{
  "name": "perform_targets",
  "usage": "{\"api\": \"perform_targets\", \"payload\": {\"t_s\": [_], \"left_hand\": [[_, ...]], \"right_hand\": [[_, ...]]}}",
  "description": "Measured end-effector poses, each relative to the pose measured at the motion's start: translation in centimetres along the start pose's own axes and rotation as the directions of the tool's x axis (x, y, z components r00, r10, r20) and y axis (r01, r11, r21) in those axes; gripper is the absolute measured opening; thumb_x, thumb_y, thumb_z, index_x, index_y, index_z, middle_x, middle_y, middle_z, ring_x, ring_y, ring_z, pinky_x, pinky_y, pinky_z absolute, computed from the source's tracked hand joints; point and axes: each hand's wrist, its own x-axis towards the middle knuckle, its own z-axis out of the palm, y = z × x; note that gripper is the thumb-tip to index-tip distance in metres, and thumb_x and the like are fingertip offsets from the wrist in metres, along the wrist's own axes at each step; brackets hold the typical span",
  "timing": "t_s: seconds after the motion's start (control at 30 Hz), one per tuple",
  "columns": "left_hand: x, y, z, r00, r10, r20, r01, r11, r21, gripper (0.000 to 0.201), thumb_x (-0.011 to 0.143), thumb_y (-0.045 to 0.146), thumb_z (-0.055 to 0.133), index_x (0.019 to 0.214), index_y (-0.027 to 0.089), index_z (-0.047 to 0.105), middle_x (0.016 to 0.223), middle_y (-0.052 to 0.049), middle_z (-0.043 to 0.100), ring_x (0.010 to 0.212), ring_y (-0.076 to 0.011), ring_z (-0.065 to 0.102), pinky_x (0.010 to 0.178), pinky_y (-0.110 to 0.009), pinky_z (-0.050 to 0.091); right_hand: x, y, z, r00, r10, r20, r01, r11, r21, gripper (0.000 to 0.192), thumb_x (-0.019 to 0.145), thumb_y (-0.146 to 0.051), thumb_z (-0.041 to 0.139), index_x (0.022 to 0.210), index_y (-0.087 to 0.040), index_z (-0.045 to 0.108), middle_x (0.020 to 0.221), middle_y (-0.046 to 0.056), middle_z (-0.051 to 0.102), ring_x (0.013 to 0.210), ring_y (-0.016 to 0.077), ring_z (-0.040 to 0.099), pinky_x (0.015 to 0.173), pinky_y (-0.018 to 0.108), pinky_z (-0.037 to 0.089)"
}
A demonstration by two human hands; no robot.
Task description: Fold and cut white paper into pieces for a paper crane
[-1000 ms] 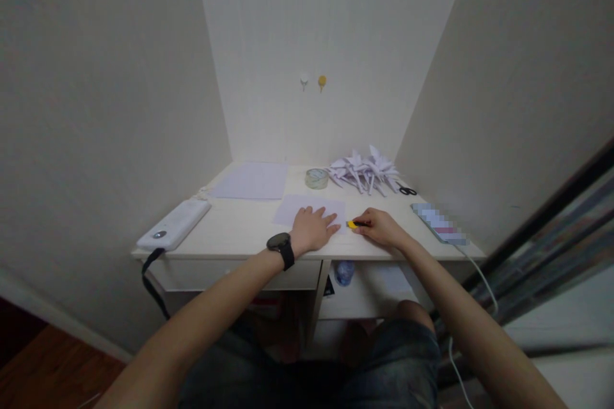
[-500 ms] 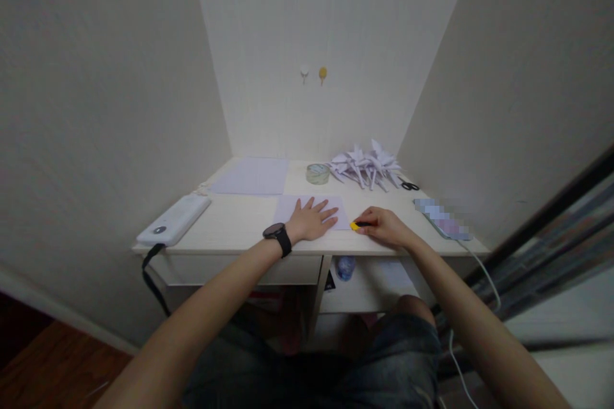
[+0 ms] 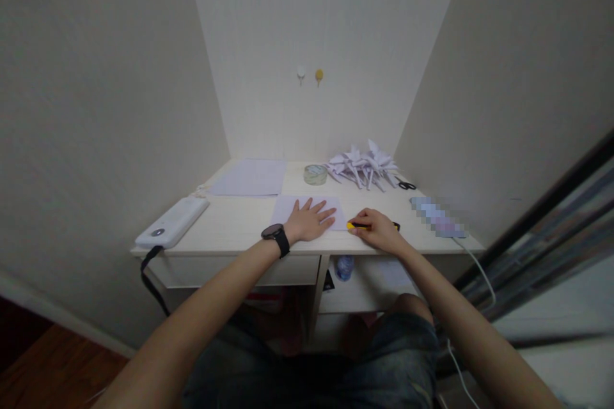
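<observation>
my right hand [image 3: 378,230] pinches a yellow utility knife [image 3: 357,225] at the right edge of the paper sheet [image 3: 330,206]. my left hand [image 3: 307,222] lies spread flat on that sheet, near the surface's [image 3: 230,223] front edge.

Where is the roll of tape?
The roll of tape sits at the back of the desk, just left of the folded paper pile.

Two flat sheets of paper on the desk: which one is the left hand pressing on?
The near sheet, at the desk's front edge; the left hand lies flat on it. The far sheet lies untouched toward the back left.
</observation>
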Motion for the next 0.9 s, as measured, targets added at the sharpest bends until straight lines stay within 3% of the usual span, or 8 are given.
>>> {"api": "perform_targets", "payload": {"t_s": [0.33, 0.53, 0.9], "left_hand": [[-1.1, 0.0, -0.4, 0.993, -0.044, -0.109, 0.049, 0.998, 0.041, 0.062, 0.096, 0.061, 0.015, 0.15, 0.038, 0.031, 0.162, -0.001, 0.021, 0.147, -0.0385, 0.014, 0.112, -0.068, 0.011], [-1.5, -0.3, -0.3, 0.991, -0.131, -0.009, 0.131, 0.991, 0.018, 0.063, 0.095, 0.063, 0.013, 0.152, 0.04, 0.026, 0.162, 0.0, 0.02, 0.147, -0.0389, 0.014, 0.111, -0.07, 0.008], [-1.4, -0.4, -0.2, 0.993, -0.115, 0.0, 0.115, 0.993, 0.005, 0.064, 0.094, 0.065, 0.012, 0.152, 0.041, 0.025, 0.162, 0.001, 0.02, 0.147, -0.0392, 0.015, 0.111, -0.07, 0.007]], "right_hand": [[-0.1, -0.3, 0.4, 0.998, 0.063, -0.03, -0.064, 0.996, -0.063, 0.023, 0.084, -0.032, 0.067, 0.101, -0.023, 0.078, 0.094, 0.006, 0.068, 0.087, 0.0209, 0.061, 0.077, 0.032, 0.045], [0.1, -0.3, 0.3, 0.999, 0.05, 0.011, -0.049, 0.996, -0.07, 0.024, 0.084, -0.03, 0.065, 0.103, -0.021, 0.077, 0.095, 0.008, 0.068, 0.089, 0.0218, 0.061, 0.079, 0.032, 0.046], [0.8, 1.0, 0.1, 0.996, -0.056, 0.068, 0.056, 0.998, -0.005, 0.023, 0.082, -0.03, 0.066, 0.1, -0.024, 0.078, 0.095, 0.008, 0.068, 0.09, 0.0229, 0.06, 0.083, 0.035, 0.047]]}}
